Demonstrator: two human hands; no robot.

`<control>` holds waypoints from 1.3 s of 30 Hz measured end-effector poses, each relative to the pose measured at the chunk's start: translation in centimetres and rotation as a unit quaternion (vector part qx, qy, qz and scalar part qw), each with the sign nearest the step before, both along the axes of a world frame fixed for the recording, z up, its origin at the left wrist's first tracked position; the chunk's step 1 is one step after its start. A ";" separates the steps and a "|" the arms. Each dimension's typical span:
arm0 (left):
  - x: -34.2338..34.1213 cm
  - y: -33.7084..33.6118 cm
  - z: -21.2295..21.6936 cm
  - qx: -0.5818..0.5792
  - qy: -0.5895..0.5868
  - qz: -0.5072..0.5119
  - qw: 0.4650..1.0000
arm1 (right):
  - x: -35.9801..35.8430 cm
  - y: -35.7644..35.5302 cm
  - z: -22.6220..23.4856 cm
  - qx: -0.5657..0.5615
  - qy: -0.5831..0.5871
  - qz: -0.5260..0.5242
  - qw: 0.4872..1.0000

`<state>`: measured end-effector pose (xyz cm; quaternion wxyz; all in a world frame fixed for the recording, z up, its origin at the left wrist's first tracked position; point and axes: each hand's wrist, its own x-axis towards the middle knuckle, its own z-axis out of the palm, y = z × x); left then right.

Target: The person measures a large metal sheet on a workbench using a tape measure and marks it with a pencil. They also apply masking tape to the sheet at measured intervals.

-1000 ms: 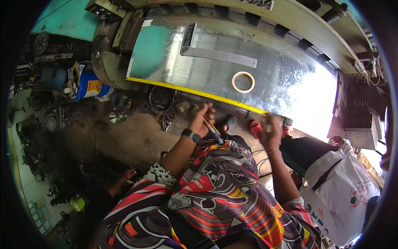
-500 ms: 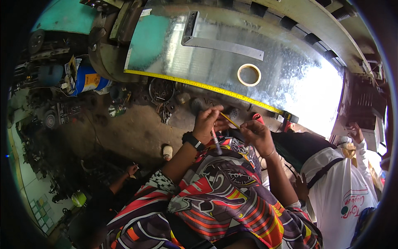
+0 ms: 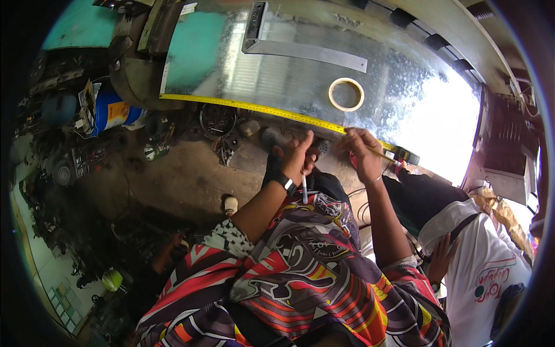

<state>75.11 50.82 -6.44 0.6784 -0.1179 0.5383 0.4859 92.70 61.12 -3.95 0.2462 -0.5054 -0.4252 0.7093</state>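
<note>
A yellow tape measure (image 3: 243, 105) runs across the middle of the frame, its thin blade bright and finely marked in black, sloping gently down to the right until it meets a dark, compact case (image 3: 407, 157) at centre right. It lies along the near edge of a metal sheet (image 3: 295, 87), which fills the upper middle: smooth, grey and mirror-like, greenish at its left end and washed out to white (pure glare) at its right. Counted up, there is one sheet, one tape measure, one L-shaped steel square (image 3: 312, 54) at upper centre, one pale ring-shaped roll (image 3: 347, 108) just below the square's right end, and two slim writing tools, one in each hand. The left hand (image 3: 298, 157), near the centre of the frame, has its index finger stretched upward and the other fingers curled around a whitish pen (image 3: 304, 189) that points down. The right hand (image 3: 364, 151), right of centre, pinches a thin yellowish pencil (image 3: 380, 154) between bent fingers, its shaft slanting toward the case; the fingertips are close by the blade, though from this angle I cannot be sure whether they touch it.
</note>
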 end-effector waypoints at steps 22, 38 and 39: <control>0.9 5.2 -1.4 -0.016 0.125 0.059 0.990 | -1.9 2.5 -8.1 0.230 -0.079 0.091 0.966; 1.1 4.9 -2.6 0.004 0.142 0.054 0.988 | -2.3 2.6 -7.5 0.296 -0.098 0.141 0.940; 1.1 4.9 -2.7 0.009 0.147 0.063 0.987 | -2.4 2.5 -7.3 0.294 -0.107 0.143 0.939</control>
